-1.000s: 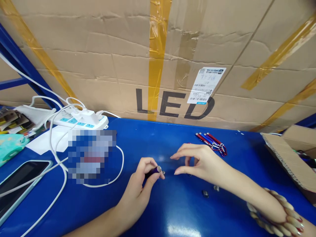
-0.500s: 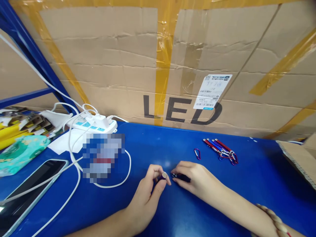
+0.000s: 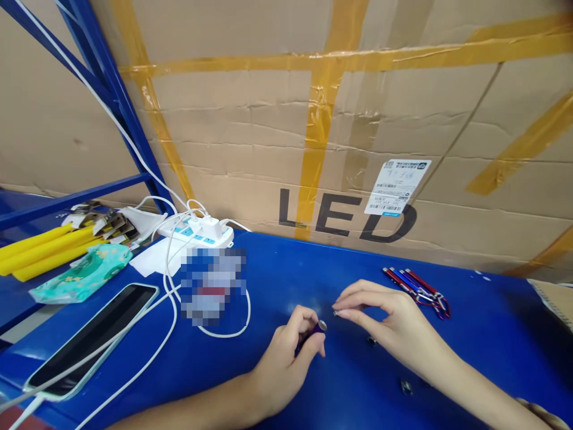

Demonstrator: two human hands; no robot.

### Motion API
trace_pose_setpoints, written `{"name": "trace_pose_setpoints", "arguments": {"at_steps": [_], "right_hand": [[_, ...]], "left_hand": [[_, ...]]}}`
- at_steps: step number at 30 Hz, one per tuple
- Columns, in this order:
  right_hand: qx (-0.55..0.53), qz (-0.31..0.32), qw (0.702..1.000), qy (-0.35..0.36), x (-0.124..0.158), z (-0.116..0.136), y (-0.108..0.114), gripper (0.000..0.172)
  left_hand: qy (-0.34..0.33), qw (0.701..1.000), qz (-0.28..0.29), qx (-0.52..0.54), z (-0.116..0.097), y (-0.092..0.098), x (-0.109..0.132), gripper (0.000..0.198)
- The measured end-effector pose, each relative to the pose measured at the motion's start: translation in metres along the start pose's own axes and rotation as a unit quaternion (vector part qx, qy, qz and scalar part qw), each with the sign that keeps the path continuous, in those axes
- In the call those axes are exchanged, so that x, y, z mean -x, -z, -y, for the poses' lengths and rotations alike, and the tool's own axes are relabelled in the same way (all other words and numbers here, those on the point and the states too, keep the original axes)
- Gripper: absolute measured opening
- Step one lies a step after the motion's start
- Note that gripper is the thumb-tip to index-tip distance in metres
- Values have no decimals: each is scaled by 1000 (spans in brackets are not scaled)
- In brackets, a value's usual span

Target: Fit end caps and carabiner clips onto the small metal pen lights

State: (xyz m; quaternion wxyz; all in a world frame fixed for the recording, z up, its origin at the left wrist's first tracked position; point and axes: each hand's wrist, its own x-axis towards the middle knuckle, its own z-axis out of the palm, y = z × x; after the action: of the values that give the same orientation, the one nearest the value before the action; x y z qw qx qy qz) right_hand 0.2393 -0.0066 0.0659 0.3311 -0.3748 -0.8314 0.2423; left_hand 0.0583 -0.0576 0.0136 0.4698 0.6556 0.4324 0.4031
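My left hand (image 3: 286, 364) is closed round a small dark purple tube (image 3: 312, 331) with a silver end pointing up and right. My right hand (image 3: 389, 325) hovers just right of it, thumb and forefinger pinched on a tiny dark part (image 3: 335, 312) near the tube's tip. Two small dark pieces (image 3: 371, 341) (image 3: 406, 387) lie on the blue table (image 3: 277, 280) under and beside my right wrist. A bundle of red and blue pen-like tubes with clips (image 3: 418, 285) lies further back on the right.
A large cardboard box marked LED (image 3: 340, 149) stands along the back. A white power strip (image 3: 201, 232) with cables, a phone (image 3: 92, 340), a teal packet (image 3: 80, 275) and yellow rods (image 3: 40, 251) sit at the left. A cardboard box corner (image 3: 555, 298) is at the right.
The camera has tilted up and left. My right hand rose from the table with a tiny part pinched in it and moved towards the tube's tip. My left hand kept holding the tube.
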Motion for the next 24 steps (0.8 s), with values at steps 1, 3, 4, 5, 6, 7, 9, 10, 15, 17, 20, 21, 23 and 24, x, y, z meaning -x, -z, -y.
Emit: {"name": "trace_pose_setpoints", "arguments": {"at_steps": [1, 3, 4, 5, 6, 7, 9, 10, 15, 17, 20, 21, 23, 24], "right_hand": [[-14, -3, 1000, -8, 0, 2, 0, 11], [-52, -1, 998, -35, 1, 4, -1, 9], [-77, 3, 996, -53, 3, 5, -2, 9], [-106, 9, 992, -74, 4, 7, -2, 10], [-137, 16, 986, -95, 5, 8, -3, 10], [-170, 22, 978, -118, 6, 9, -4, 12], [-237, 38, 957, -166, 7, 11, -5, 15], [-269, 45, 944, -187, 8, 11, -5, 17], [-344, 42, 909, -232, 8, 9, -6, 22], [-333, 33, 915, -227, 8, 8, -6, 20], [-287, 36, 934, -211, 8, 9, -5, 17], [-270, 40, 940, -206, 8, 9, -5, 17], [-246, 50, 947, -200, 8, 11, -2, 16], [-239, 55, 949, -197, 8, 11, -1, 15]], "left_hand": [[-1, 1000, 3, -1, 1, 0, 1, 3], [-2, 1000, 6, 1, 2, -1, 2, 5], [-2, 1000, 7, 2, 2, -1, 2, 7], [0, 1000, 7, 3, 3, -1, 2, 8], [2, 1000, 7, 6, 3, -1, 2, 9], [4, 1000, 5, 8, 2, 0, 2, 10], [4, 1000, -1, 8, 2, 0, 1, 9], [0, 1000, -6, 4, 2, 0, 1, 9], [-25, 999, -26, -29, 4, -1, 5, 16], [-37, 998, -26, -37, 5, -1, 6, 16], [-64, 997, -17, -51, 6, -1, 7, 15], [-72, 996, -14, -57, 7, -1, 7, 16], [-84, 994, -10, -68, 8, 0, 7, 17], [-86, 994, -11, -73, 9, 0, 6, 18]]}}
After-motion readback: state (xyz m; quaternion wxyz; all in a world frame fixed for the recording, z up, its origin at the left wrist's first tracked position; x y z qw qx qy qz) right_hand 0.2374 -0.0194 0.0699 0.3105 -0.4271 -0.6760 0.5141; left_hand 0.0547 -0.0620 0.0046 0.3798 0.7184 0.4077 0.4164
